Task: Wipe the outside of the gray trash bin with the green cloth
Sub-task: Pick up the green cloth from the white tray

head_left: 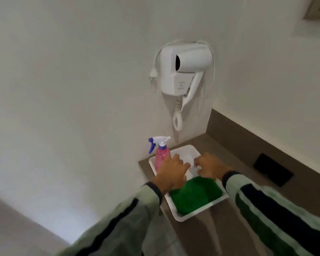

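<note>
Green cloth (194, 195), folded, in white tray (183, 217)

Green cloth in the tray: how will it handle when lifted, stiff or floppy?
The green cloth lies folded with soft edges in the white tray, so it will probably drape and unfold when lifted. It looks light. Its fuzzy texture suggests easy grip, not slippery.

A white tray (185, 217) sits on a brown counter (266, 185) in a corner of white walls. A folded green cloth (196, 194) lies in the tray's near end. Both hands hover over the tray's far half, left hand (171, 172) and right hand (210, 166), fingers curled and empty. A pink spray bottle (161, 156) stands at the far left. A white hair dryer (183, 71) hangs on the wall above.
</note>
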